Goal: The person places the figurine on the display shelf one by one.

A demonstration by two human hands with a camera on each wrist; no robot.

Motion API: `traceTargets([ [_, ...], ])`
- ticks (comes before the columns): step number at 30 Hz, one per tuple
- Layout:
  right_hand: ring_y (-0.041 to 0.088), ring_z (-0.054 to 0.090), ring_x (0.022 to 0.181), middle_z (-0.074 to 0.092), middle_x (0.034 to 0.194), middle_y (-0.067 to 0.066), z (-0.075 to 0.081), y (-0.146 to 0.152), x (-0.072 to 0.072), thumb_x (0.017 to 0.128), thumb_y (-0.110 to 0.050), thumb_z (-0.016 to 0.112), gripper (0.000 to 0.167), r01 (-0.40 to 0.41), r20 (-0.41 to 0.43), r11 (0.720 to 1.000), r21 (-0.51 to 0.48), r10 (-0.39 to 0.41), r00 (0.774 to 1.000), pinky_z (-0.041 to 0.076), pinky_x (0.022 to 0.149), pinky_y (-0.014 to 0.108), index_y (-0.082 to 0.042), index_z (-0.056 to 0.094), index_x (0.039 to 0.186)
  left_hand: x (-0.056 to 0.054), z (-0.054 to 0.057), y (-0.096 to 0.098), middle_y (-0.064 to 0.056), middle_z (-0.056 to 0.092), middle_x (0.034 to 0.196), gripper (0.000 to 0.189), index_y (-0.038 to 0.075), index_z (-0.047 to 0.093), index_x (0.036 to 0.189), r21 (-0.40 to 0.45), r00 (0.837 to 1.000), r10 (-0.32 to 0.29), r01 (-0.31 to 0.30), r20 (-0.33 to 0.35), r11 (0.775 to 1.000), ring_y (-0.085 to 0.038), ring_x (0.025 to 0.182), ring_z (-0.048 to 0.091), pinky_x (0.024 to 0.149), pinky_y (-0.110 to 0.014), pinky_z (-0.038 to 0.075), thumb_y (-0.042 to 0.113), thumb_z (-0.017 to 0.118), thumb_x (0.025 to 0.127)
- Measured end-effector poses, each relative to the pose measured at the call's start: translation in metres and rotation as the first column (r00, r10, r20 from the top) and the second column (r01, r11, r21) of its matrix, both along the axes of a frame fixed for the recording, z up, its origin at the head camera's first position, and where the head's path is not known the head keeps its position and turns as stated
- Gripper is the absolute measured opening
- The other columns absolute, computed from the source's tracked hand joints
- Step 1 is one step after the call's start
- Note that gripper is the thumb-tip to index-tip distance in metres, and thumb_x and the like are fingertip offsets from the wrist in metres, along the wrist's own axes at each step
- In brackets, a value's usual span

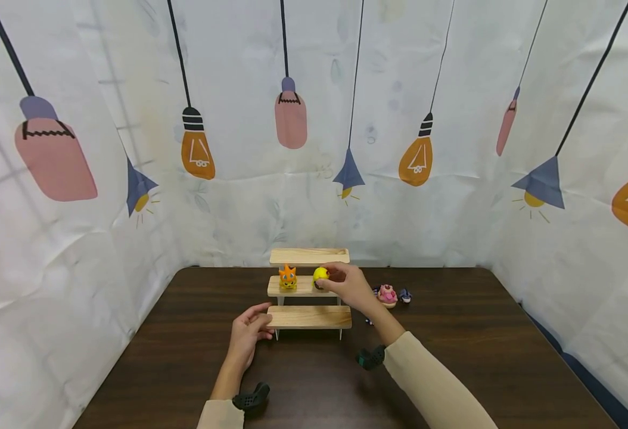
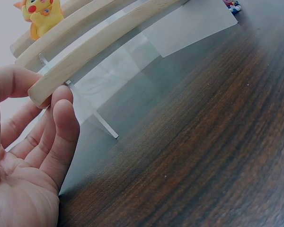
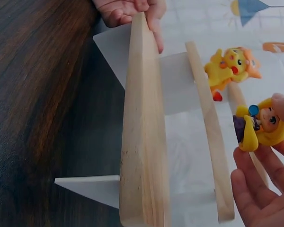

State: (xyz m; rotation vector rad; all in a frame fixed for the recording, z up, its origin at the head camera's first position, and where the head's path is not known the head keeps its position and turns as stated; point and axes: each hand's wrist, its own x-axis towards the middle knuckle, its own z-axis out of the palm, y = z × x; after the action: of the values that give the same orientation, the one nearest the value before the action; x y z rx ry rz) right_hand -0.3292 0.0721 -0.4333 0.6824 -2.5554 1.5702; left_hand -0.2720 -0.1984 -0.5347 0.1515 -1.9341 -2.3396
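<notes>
partly covering it, the right hand [image 1: 351, 289] pinches a blonde figurine [image 3: 261, 127]; left hand [image 1: 246, 332] grips the lowest shelf [image 1: 310, 317].

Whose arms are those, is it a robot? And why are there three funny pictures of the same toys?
No robot here, just a person's two bare hands! The big picture comes from a camera on the person's head, looking forward and down. The other two come from cameras on the left and right wrists, so they look tilted.

On the dark table is a stand with three wooden shelves. The left hand pinches one end of the lowest shelf. In the right hand's grip is a yellow-haired doll, near the middle shelf; I can't tell if it touches. An orange-and-yellow toy sits on that shelf. More small toys, including a pink one, are right of the stand.
</notes>
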Motion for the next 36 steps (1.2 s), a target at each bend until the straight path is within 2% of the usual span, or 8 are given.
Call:
traceTargets([
  [15, 0.021, 0.070, 0.100, 0.073, 0.118, 0.010, -0.006, -0.019, -0.002, 0.093, -0.029, 0.076, 0.044, 0.053, -0.023, 0.998, 0.045, -0.052, 0.998, 0.061, 0.086, 0.036, -0.009, 0.069, 0.131, 0.002, 0.000, 0.001, 0.000, 0.070, 0.082, 0.038, -0.007, 0.062, 0.131, -0.006, 1.000, 0.009, -0.009, 0.000, 1.000, -0.014, 0.062, 0.065, 0.056, -0.024, 0.057, 0.003, 0.067, 0.094],
  [23, 0.022, 0.070, 0.103, 0.073, 0.117, 0.007, -0.008, -0.022, -0.004, 0.093, -0.032, 0.076, 0.046, 0.098, 0.021, 0.994, 0.040, -0.098, 0.995, 0.061, 0.087, 0.037, -0.011, 0.068, 0.134, 0.001, -0.002, 0.002, 0.000, 0.070, 0.081, 0.037, -0.007, 0.063, 0.130, -0.002, 1.000, 0.009, -0.009, 0.000, 1.000, -0.014, 0.061, 0.065, 0.056, -0.024, 0.057, 0.003, 0.066, 0.094],
  [36, 0.020, 0.069, 0.099, 0.074, 0.112, 0.005, -0.008, -0.026, -0.006, 0.092, -0.027, 0.077, 0.042, 0.124, 0.004, 0.989, 0.078, -0.125, 0.992, 0.061, 0.086, 0.037, -0.014, 0.069, 0.131, 0.000, 0.000, 0.001, -0.001, 0.069, 0.082, 0.037, -0.007, 0.062, 0.130, -0.003, 1.000, 0.005, -0.005, -0.008, 1.000, -0.015, 0.061, 0.065, 0.056, -0.025, 0.057, 0.002, 0.066, 0.094],
])
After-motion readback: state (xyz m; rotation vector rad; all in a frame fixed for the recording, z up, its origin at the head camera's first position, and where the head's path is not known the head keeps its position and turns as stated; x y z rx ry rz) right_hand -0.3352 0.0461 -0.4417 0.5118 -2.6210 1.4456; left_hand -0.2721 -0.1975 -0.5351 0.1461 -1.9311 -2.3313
